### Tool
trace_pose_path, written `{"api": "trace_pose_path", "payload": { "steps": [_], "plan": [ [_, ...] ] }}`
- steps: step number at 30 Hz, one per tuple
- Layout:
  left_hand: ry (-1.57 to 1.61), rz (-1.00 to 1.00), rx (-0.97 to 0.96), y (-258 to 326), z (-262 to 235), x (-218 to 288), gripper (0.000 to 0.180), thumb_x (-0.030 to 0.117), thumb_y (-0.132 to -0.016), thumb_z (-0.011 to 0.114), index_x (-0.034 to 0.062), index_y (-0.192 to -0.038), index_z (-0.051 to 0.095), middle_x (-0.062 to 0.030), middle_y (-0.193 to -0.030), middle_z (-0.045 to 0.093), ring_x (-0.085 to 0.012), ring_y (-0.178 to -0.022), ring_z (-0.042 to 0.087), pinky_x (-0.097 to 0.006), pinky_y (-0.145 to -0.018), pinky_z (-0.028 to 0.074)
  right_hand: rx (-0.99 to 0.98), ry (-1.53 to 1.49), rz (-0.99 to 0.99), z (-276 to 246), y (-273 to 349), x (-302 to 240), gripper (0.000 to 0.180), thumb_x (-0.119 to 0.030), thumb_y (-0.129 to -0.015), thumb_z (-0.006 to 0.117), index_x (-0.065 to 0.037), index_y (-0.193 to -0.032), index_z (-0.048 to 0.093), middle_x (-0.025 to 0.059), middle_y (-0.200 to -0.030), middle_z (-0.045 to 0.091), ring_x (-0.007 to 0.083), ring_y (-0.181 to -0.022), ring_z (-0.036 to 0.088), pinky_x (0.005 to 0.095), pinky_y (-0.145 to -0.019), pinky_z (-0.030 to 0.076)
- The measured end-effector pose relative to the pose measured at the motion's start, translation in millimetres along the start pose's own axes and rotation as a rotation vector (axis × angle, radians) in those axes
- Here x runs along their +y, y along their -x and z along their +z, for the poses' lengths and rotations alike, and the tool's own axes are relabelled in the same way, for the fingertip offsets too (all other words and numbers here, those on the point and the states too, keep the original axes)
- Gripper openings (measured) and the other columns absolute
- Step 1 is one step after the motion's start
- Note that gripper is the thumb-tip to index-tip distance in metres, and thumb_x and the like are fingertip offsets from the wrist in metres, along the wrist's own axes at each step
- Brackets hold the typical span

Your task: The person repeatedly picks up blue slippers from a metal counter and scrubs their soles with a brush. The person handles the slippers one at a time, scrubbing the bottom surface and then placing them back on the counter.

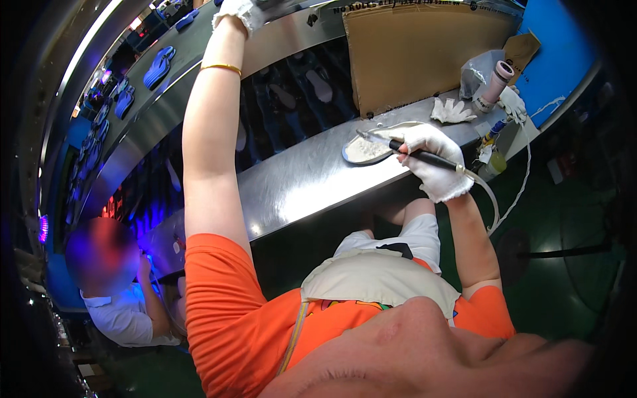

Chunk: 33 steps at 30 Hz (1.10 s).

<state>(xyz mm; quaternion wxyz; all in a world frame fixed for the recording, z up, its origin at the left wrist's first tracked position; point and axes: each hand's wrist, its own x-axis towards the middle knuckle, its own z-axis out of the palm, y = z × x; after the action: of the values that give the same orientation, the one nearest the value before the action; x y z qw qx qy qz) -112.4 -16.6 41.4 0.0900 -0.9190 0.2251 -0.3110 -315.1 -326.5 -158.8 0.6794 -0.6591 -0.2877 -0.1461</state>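
Observation:
My right hand (438, 159), in a white glove with bare fingertips, grips a black-handled brush (430, 158) with a pale tube running from its rear end. The brush's metal front reaches over a white shoe sole with a blue rim (365, 151), which lies on the metal ledge (285, 189). Part of the sole is hidden behind this hand. My left arm stretches far up, and my white-gloved left hand (239, 16) is at the top edge over the conveyor side. Beside it is a dark grey, blurred thing; the left fingers are cut off and smeared.
Blue soles (159, 66) lie on the conveyor belt (142, 50). More soles (320, 86) sit in the lower channel. A cardboard sheet (424, 60), a white glove (453, 111), a pink bottle (499, 81) and a plastic bag stand rightward. A co-worker (129, 312) sits at left.

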Motion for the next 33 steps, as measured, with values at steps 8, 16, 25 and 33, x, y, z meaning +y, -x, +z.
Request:
{"api": "trace_pose_path", "payload": {
  "steps": [8,16,25,33],
  "plan": [
    [-0.526,-0.637,0.064,45.6,32.8,-79.7,0.057,0.044,-0.079,0.051,0.0229,-0.132,0.047,-0.0110,-0.128,0.052,-0.0333,-0.109,0.057,-0.048,-0.095,0.043,0.061,0.009,0.256,0.6,12.3,8.5,0.018,0.013,-0.072,0.066,-0.002,-0.083,0.062,0.0048,-0.084,0.061,0.0115,-0.077,0.062,0.0242,-0.071,0.052],
    [-0.213,-0.709,0.018,113.1,-6.1,-152.4,0.032,0.035,-0.083,0.057,0.0129,-0.104,0.066,-0.0126,-0.103,0.066,-0.0276,-0.095,0.063,-0.035,-0.085,0.047,-0.040,-0.136,0.318,23.1,15.0,23.0,0.020,0.012,-0.074,0.065,-0.004,-0.085,0.061,0.0066,-0.088,0.064,0.0129,-0.085,0.063,0.0252,-0.076,0.053],
    [-0.053,-0.553,0.047,103.5,-44.0,-138.5,0.054,0.047,-0.082,0.056,0.0084,-0.119,0.059,-0.0162,-0.113,0.062,-0.0255,-0.103,0.061,-0.031,-0.088,0.046,-0.015,-0.157,0.382,25.6,20.1,24.1,0.015,0.007,-0.076,0.066,-0.002,-0.088,0.062,0.0058,-0.089,0.064,0.0112,-0.083,0.062,0.0243,-0.076,0.052],
    [0.384,-0.750,0.202,127.3,-17.9,-152.2,0.078,0.041,-0.077,0.069,-0.0050,-0.133,0.039,-0.0206,-0.125,0.053,-0.0289,-0.111,0.054,-0.035,-0.095,0.040,0.225,-0.403,0.488,21.3,41.2,42.3,0.028,0.002,-0.078,0.063,0.001,-0.105,0.057,0.0092,-0.090,0.064,0.0134,-0.080,0.062,0.0266,-0.076,0.051]
  ]
}}
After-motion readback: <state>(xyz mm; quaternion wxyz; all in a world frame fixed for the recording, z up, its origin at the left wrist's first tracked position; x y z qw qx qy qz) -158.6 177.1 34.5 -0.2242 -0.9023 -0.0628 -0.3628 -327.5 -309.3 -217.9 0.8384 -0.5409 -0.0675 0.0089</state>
